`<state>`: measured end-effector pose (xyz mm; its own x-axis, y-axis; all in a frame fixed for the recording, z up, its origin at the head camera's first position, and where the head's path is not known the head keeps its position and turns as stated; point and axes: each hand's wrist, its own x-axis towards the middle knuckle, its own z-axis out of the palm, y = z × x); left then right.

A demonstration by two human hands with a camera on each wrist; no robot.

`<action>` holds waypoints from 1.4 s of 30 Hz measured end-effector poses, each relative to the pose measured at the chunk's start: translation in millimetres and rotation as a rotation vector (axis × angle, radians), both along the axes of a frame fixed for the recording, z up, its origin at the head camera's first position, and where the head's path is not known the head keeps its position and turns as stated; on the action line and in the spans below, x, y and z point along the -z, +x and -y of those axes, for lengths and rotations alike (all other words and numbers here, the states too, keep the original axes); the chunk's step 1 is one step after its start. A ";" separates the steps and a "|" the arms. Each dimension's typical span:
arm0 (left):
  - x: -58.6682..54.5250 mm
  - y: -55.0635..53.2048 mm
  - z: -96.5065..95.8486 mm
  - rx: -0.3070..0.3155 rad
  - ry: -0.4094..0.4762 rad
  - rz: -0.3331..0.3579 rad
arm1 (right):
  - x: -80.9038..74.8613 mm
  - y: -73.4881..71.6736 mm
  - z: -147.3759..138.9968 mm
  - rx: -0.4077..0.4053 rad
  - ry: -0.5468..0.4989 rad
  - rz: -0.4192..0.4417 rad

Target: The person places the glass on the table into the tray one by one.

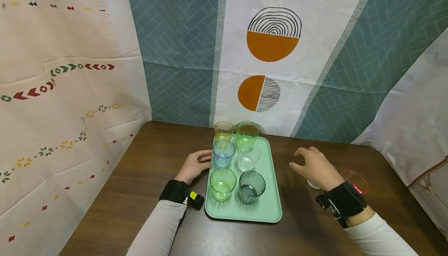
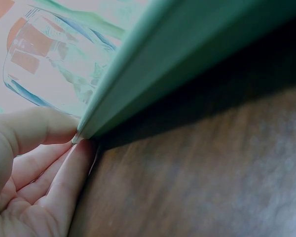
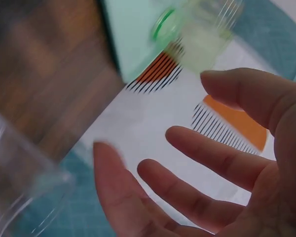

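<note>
A mint-green tray [image 1: 267,207] bears several tumblers: a yellow glass [image 1: 223,131] and a green glass [image 1: 247,135] at the back, a blue glass [image 1: 224,154] and a clear glass [image 1: 249,159] midway, a light green glass [image 1: 223,185] and a grey glass [image 1: 252,187] in front. My left hand [image 1: 196,165] pinches the tray's left rim, as the left wrist view shows, thumb above and fingertips low against the edge. To the tray's right my right hand [image 1: 316,167] is raised, fingers apart and holding nothing. A clear glass [image 3: 27,190] stands near it, mostly hidden in the head view.
A red-rimmed clear object [image 1: 355,181], partly behind the right wrist, is on the brown table [image 1: 154,147]. Patterned cloth [image 1: 178,54] hangs behind the table, with a pale cloth [image 1: 70,112] along the left side.
</note>
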<state>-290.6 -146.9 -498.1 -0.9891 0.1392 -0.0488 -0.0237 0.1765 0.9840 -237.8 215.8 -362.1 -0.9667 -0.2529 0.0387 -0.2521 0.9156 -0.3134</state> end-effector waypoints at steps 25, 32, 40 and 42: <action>-20.7 12.0 2.4 0.015 0.004 -0.002 | 3.7 -6.3 -60.3 0.093 0.051 0.046; -29.5 16.9 1.0 0.022 0.002 0.002 | 7.8 -7.5 -61.2 0.113 0.047 0.086; -3.5 2.4 0.5 0.004 -0.006 0.000 | 13.8 -9.8 -65.6 0.137 0.061 0.098; -0.9 0.3 0.6 0.004 -0.005 -0.001 | 13.8 -10.0 -65.8 0.139 0.061 0.094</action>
<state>-290.3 -147.4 -497.1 -0.9886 0.1424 -0.0490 -0.0225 0.1818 0.9831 -247.9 281.6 -375.8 -0.9911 -0.1159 -0.0650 -0.0941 0.9576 -0.2724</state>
